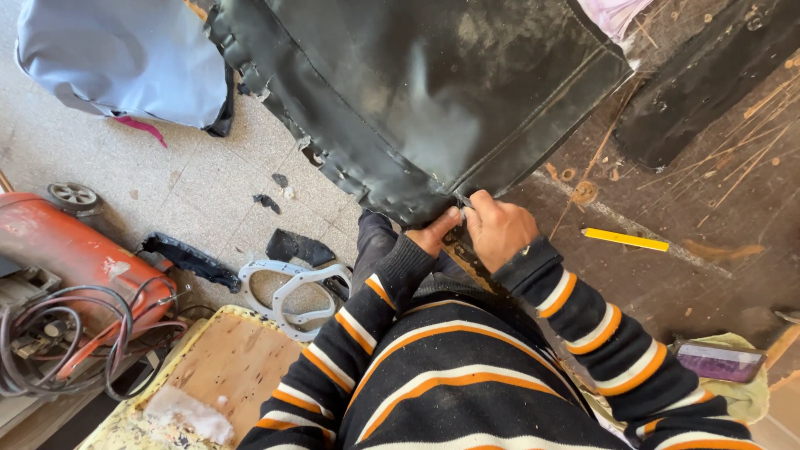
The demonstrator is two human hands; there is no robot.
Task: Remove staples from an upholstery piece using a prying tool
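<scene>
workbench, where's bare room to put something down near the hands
Bare wood on the workbench lies between the yellow pencil and the phone. It is crowded where both hands pinch the black cover at its corner.

A pale speckled tiled floor (200,179) lies on the left, lit by daylight and littered with black scraps (296,247). A red compressor tank (67,250) sits at the left edge. The scratched dark wooden bench (667,275) fills the right.

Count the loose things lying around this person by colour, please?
Black: 3, the big cover both hands grip, plus two scraps
Yellow: 1, a marker
Red: 1, a tank
White: 1, a frame
Total: 6
</scene>
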